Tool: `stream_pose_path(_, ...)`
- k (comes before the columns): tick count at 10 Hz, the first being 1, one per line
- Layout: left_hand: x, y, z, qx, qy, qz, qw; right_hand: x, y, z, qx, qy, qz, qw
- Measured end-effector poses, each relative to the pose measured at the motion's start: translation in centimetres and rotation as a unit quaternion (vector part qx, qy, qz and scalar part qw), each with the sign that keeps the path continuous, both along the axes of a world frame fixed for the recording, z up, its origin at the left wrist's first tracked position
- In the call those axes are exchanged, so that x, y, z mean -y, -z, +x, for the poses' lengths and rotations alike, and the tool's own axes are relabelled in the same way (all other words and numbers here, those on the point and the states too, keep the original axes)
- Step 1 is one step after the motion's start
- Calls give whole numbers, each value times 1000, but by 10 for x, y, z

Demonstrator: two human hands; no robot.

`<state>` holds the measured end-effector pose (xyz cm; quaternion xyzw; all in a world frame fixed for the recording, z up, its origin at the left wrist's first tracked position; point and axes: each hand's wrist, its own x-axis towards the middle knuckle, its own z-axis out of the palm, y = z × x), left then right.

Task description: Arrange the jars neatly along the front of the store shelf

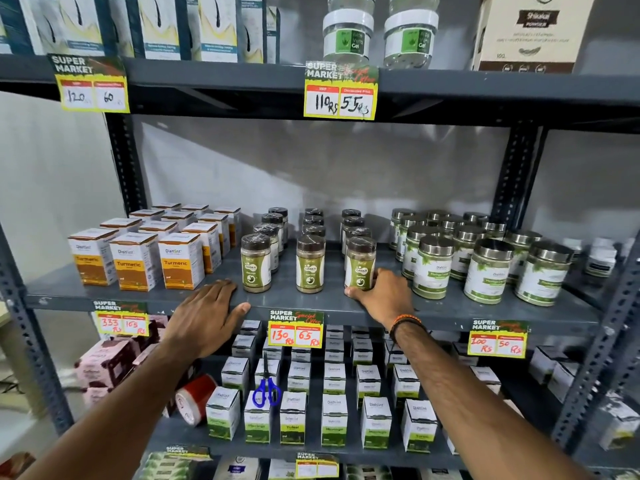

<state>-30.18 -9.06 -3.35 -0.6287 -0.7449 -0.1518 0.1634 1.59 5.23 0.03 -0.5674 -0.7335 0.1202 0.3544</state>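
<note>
Three rows of small dark-lidded jars with green labels run front to back on the middle grey shelf (311, 306). The front jars stand at the left (256, 268), in the middle (310, 265) and at the right (360, 263). My right hand (381, 292) wraps the base of the right front jar, thumb at its left, fingers on its right side. My left hand (204, 317) lies flat, palm down, on the shelf's front edge, just left of the left front jar, holding nothing.
Turmeric boxes (136, 261) stand left of the jars, and larger steel-lidded jars (488, 271) stand to the right. Price tags (295, 329) hang from the shelf lip. Below are white and green boxes, blue scissors (266, 393) and a red tape roll (194, 398).
</note>
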Motion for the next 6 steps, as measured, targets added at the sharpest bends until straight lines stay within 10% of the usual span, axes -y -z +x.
stream_pose_path(6,7,-2,4,20,14,4,1000,21,-14,20,-53,-2,-4,999)
